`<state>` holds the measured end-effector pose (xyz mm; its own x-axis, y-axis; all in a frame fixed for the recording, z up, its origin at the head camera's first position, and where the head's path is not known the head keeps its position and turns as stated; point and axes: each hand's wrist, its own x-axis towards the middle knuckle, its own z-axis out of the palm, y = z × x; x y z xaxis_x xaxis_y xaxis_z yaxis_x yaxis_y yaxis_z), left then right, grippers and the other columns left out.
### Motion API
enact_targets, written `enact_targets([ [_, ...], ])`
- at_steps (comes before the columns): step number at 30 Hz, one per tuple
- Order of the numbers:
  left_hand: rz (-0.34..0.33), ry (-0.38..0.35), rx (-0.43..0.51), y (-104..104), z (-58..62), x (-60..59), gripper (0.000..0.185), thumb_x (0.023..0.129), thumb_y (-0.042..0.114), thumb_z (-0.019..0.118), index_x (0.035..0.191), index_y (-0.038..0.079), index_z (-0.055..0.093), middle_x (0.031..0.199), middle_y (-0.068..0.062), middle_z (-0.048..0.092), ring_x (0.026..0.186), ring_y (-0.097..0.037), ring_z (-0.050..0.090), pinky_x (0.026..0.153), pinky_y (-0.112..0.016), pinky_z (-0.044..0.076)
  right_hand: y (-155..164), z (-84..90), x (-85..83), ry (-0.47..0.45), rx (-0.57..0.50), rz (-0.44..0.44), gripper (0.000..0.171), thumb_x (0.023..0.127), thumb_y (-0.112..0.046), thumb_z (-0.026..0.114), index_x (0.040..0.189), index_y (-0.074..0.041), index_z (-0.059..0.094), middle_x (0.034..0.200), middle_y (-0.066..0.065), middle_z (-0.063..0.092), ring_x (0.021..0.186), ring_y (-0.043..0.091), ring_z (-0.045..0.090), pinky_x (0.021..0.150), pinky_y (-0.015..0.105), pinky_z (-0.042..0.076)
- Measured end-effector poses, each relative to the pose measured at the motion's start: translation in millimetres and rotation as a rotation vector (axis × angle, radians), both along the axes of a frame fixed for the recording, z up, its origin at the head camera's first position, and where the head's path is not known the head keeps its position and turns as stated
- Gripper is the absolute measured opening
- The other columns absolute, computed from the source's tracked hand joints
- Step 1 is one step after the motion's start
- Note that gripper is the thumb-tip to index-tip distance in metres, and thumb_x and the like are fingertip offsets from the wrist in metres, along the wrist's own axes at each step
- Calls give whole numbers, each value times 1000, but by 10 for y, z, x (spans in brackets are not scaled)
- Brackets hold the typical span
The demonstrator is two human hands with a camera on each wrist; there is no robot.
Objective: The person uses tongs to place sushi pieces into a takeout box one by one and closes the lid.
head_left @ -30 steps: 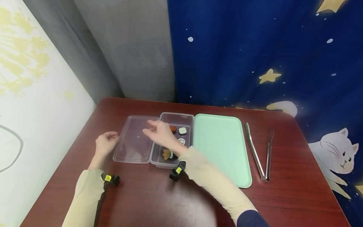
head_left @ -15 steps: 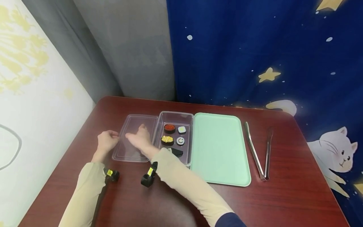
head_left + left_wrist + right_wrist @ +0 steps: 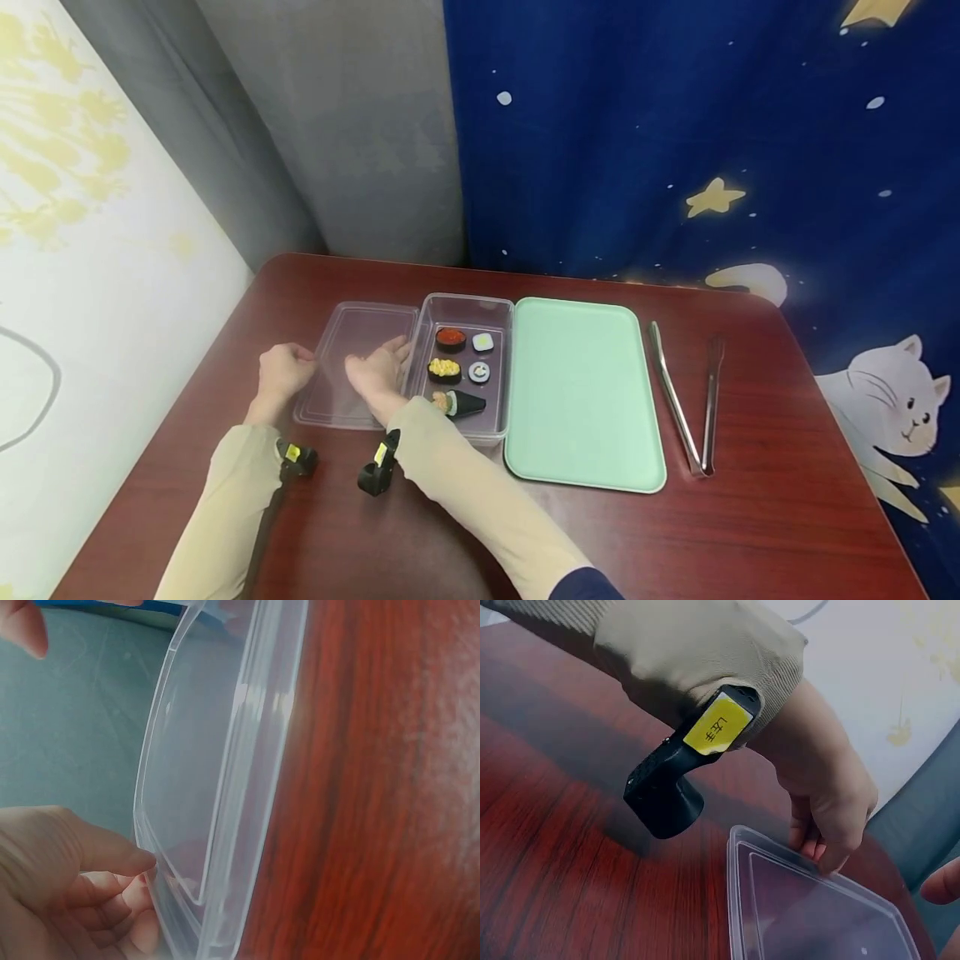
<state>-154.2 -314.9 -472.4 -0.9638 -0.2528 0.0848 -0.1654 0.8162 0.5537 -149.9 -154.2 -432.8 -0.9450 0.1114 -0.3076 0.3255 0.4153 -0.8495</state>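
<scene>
While the left hand [image 3: 279,372] pinches its edge, the lid [image 3: 358,342] lies beneath the right hand [image 3: 377,374]

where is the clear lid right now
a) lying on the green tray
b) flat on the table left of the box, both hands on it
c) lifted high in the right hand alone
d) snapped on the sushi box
b: the clear lid lies beside the open sushi box, with the left hand at its left edge and the right hand on it.

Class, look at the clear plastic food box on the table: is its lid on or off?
Off. The clear lid lies flat on the table beside the open box, whose sushi pieces show uncovered. Both hands, left hand and right hand, touch it.
</scene>
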Motion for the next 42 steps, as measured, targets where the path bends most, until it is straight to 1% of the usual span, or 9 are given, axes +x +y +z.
enact_targets([
  [8, 21, -19, 24, -51, 37, 37, 20, 75, 9, 59, 83, -7, 68, 81, -22, 68, 84, -44, 59, 75, -54, 47, -28, -41, -2, -50, -67, -39, 89, 75, -23, 66, 146, 6, 20, 152, 23, 19, 139, 32, 17, 113, 37, 20],
  [15, 90, -36, 74, -203, 185, 87, 27, 80, 10, 55, 95, -8, 67, 93, -27, 66, 92, -45, 56, 80, -54, 47, -75, 86, 24, 1, -121, -34, 81, 78, -18, 66, 145, 2, 26, 150, 19, 26, 137, 38, 22, 112, 41, 21],
  [18, 93, -27, 96, -271, 308, 116, 29, 83, 12, 54, 100, -8, 65, 95, -28, 66, 87, -42, 60, 74, -51, 50, -79, 155, 16, 76, -115, -31, 75, 78, -11, 64, 144, 2, 31, 144, 18, 36, 132, 36, 32, 109, 40, 28],
  [23, 43, 3, 132, -359, 521, 152, 30, 87, 13, 54, 105, -11, 59, 95, -31, 64, 79, -39, 62, 61, -33, 49, -29, 265, -44, 223, -168, -79, 68, 71, 8, 61, 137, 1, 45, 124, 17, 50, 117, 29, 48, 100, 33, 41],
  [26, 31, 14, 163, -387, 613, 173, 31, 89, 13, 52, 108, -11, 57, 97, -32, 61, 78, -34, 60, 59, -25, 46, 20, 325, -94, 298, -220, -100, 61, 68, 16, 60, 128, 2, 55, 106, 14, 56, 99, 23, 54, 86, 27, 48],
  [29, 34, 38, 175, -401, 665, 183, 30, 91, 13, 50, 108, -11, 57, 99, -29, 60, 73, -19, 57, 59, -19, 45, 63, 378, -143, 361, -225, -109, 48, 70, 17, 60, 114, 0, 66, 90, 9, 60, 82, 17, 57, 71, 22, 48],
  [33, 56, 89, 198, -403, 697, 187, 26, 91, 13, 52, 104, -8, 57, 94, -19, 61, 66, -3, 50, 58, -16, 43, 109, 428, -195, 440, -204, -90, 33, 74, 12, 62, 100, -5, 70, 84, 4, 65, 77, 14, 61, 65, 17, 48],
  [38, 127, 156, 286, -374, 730, 197, 14, 88, 15, 56, 93, 2, 57, 79, 5, 56, 68, -5, 51, 61, -16, 42, 160, 462, -230, 611, -217, -36, 24, 77, 10, 64, 95, -6, 71, 86, 5, 68, 79, 15, 63, 67, 14, 47],
  [42, 169, 220, 361, -342, 752, 190, 7, 86, 15, 60, 85, 9, 57, 75, 13, 54, 71, -6, 52, 65, -16, 42, 199, 494, -242, 699, -261, -8, 21, 80, 8, 66, 95, -6, 71, 87, 6, 66, 80, 13, 61, 69, 11, 47],
])
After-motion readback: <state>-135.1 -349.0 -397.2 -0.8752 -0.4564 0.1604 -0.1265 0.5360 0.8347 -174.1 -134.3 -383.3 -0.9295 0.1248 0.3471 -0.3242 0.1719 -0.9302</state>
